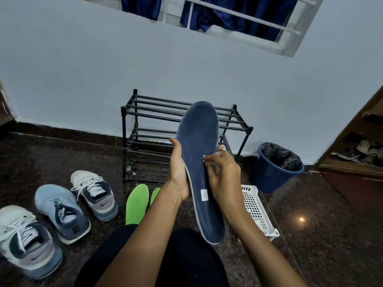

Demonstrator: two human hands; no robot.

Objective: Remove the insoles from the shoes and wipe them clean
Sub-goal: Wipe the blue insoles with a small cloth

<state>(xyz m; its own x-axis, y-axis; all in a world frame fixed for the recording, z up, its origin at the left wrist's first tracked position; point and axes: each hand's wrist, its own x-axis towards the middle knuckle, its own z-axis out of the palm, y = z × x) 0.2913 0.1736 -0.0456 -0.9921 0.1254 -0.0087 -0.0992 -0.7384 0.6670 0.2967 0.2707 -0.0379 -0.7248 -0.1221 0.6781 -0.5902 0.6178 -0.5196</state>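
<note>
I hold a dark blue insole (199,154) upright in front of me, its toe end pointing up. My left hand (179,170) grips its left edge from behind, thumb on the rim. My right hand (221,172) pinches a small white wipe against the insole's right edge. A white label sits low on the insole. Two green insoles (137,204) lie on the floor below my left arm. Three sneakers stand at the left: a white and navy one (95,195), a light blue one (62,212) and another white and navy one (24,241).
A black metal shoe rack (149,133) stands against the pale wall behind the insole. A blue bin (273,175) lined with a black bag is at the right, a white perforated basket (257,208) lies near my right arm. A wooden cabinet (356,146) stands open at far right.
</note>
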